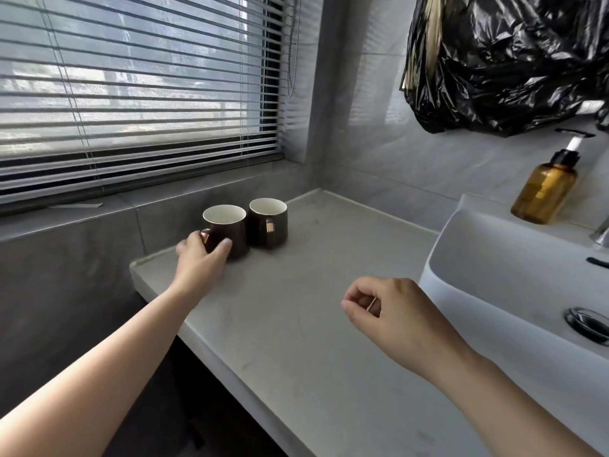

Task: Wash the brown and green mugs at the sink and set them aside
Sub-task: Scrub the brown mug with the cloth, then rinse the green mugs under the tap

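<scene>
Two dark mugs with white insides and gold handles stand side by side at the back of the grey counter (296, 324). My left hand (201, 258) reaches the nearer brown mug (230, 232); its thumb lies on the mug's front and its fingers curl at the far side of the handle. Touching that mug's right side is the other mug (273, 227), so dark that its green hardly shows. Over the counter's middle, my right hand (395, 311) hovers with loosely curled fingers and holds nothing.
A white sink (494, 258) sits at the right with its drain (588, 321) and part of a tap (601, 234). An amber pump bottle (543, 192) stands on the sink's rim. A black plastic bag (510, 61) hangs above. A blind-covered window (131, 94) is behind the mugs.
</scene>
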`<state>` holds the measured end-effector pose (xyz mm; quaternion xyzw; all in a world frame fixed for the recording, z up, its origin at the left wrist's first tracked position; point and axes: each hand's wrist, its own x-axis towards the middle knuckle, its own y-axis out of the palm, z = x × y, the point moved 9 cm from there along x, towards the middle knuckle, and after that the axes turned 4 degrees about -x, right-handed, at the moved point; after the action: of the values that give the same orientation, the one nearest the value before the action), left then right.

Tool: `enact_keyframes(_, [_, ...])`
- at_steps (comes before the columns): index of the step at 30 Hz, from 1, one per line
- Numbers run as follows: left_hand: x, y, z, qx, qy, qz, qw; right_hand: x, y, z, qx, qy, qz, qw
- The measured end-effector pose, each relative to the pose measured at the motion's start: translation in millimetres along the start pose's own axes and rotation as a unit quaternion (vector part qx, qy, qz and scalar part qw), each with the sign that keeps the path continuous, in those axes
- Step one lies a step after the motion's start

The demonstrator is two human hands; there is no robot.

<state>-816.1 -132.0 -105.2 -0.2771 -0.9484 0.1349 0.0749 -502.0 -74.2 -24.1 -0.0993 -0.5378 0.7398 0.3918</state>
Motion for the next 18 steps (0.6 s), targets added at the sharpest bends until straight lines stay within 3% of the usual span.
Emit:
enact_keyframes(6, [-74.3, 15.1, -40.4, 0.117, 0.166, 0.066, 0.977, -15.4, -10.3, -3.3, -0.003, 0.013, -0.006, 1.0])
enact_keyframes(11, [-152.8, 52.0, -67.3, 0.129, 0.209, 0.233, 0.941, -53.3, -31.0, -20.4, -0.004, 0.05, -0.006, 0.999])
enact_keyframes(18, [-267.2, 117.4, -95.4, 0.087, 0.247, 0.367, 0.893, -161.6, -77.4, -78.6, -0.001, 0.157, -0.031, 0.987])
